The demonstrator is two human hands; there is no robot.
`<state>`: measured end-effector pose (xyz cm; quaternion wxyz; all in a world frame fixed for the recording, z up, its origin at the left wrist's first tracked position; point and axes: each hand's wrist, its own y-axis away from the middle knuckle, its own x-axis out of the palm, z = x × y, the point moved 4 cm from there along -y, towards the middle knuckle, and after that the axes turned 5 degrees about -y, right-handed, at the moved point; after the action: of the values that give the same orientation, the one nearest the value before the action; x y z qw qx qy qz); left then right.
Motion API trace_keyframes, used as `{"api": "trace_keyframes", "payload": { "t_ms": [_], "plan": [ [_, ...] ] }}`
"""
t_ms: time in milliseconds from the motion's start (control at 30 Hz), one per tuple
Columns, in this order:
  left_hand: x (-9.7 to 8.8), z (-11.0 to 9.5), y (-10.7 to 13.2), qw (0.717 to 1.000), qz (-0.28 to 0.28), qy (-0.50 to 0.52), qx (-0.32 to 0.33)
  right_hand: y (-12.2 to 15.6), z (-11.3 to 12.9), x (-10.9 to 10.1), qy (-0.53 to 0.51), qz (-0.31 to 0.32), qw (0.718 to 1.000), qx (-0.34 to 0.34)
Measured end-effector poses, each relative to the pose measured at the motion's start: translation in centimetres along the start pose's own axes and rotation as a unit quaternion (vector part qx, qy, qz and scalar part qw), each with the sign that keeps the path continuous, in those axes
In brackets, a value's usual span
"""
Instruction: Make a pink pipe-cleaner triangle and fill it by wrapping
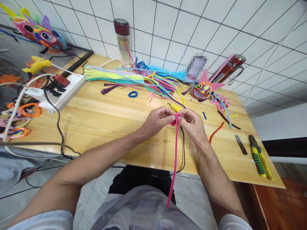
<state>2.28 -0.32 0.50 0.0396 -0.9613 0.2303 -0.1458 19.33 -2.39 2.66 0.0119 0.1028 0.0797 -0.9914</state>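
A bright pink pipe cleaner (176, 150) hangs down from between my hands, its long free end dangling past the table's front edge. Its upper part is bent or coiled into a small bundle. My left hand (160, 120) pinches that bundle from the left. On the other side my right hand (192, 123) grips it with thumb and fingers, close to the left fingertips. Just behind the hands lies a yellow glue gun (175, 107), partly hidden by them, with a black cord running toward me.
Bundled pipe cleaners (115, 76) lie along the back, near a glass bottle (122, 41) and a red flask (227, 68). Pliers (260, 156) and snips (240, 144) are at the right. A power strip (64, 92) with cords sits left. A colourful fish-like figure (202, 90) stands behind.
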Motion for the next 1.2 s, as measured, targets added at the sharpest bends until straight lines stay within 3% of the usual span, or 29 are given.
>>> {"api": "trace_keyframes", "payload": {
  "t_ms": [333,767,1000,1200],
  "plan": [
    [-0.2,0.8,0.0,0.997,0.018,0.01,-0.071,0.2,0.1,0.0,-0.018,-0.019,1.0,0.012],
    [0.3,1.3,0.1,0.986,0.043,0.109,-0.115,0.3,0.6,0.2,-0.012,-0.014,1.0,-0.01],
    [0.0,1.2,0.1,0.994,-0.003,0.07,-0.085,0.3,0.9,0.1,-0.022,-0.023,0.999,-0.033],
    [-0.4,1.0,0.2,0.995,-0.078,0.042,-0.044,0.7,1.3,0.1,0.052,-0.099,0.987,-0.113]
  ]
}}
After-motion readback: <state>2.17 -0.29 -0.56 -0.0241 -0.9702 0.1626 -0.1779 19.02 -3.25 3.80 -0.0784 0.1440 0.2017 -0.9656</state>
